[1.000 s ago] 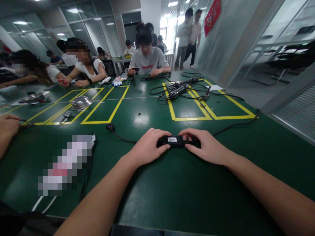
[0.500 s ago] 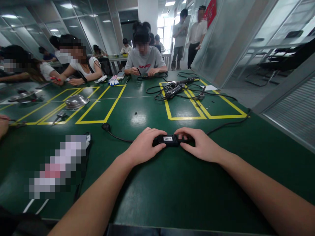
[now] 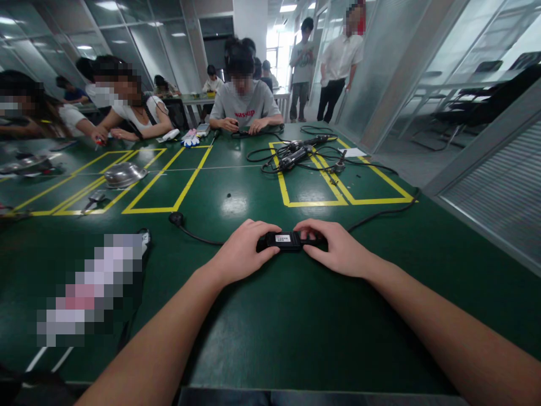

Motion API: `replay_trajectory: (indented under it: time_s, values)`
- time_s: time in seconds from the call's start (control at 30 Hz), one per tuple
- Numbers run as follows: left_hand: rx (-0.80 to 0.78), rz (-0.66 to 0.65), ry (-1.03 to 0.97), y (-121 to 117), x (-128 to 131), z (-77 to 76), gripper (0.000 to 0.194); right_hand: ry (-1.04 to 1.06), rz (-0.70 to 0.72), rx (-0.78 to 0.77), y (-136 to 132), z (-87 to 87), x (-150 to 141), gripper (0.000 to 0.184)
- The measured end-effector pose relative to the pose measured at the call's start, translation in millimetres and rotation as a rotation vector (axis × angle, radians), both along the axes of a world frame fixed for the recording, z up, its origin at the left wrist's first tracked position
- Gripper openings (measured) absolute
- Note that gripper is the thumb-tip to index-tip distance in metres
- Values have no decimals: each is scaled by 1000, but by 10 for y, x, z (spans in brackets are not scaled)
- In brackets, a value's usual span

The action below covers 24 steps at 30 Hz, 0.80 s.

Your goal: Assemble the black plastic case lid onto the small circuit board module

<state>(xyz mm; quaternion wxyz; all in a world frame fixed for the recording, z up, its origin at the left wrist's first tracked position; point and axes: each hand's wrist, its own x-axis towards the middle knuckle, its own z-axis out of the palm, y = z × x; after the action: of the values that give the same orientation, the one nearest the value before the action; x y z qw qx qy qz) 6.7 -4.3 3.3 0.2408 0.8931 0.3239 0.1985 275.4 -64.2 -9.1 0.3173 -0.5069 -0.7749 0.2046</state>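
A small black inline box [image 3: 288, 241] with a white label on top lies low over the green table, its cord running out at both ends. My left hand [image 3: 245, 248] grips its left end between thumb and fingers. At the right end, my right hand [image 3: 333, 245] is closed around the edge of the box and the cord there. The left length of cord leads to a black plug [image 3: 176, 219] lying on the table. From under my right hand the other length of black cord [image 3: 376, 212] trails off to the right.
Black cylindrical tools with tangled cords [image 3: 300, 153] lie within yellow tape at the far right. A metal bowl [image 3: 124, 175] sits far left, near a small metal part [image 3: 93, 200]. A blurred-out, light-coloured object [image 3: 91, 285] lies at left. People sit across the green table [image 3: 338, 327].
The view has turned slightly, so the table and my hands appear shifted left. My grip on the box looks the same. A standing person in the background has changed posture.
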Motion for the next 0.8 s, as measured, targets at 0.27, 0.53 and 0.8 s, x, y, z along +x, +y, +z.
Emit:
replay_trajectory:
  time_s: [0.27, 0.53, 0.8]
  values:
    - [7, -6, -2, 9, -14, -14, 36, 16, 6, 2, 2, -5, -7, 29]
    - [5, -6, 11, 10, -7, -9, 36, 5, 7, -7, 0, 2, 2, 30]
    - [-256, 51, -206, 63, -20, 35, 37, 44, -9, -55, -10, -13, 4, 49]
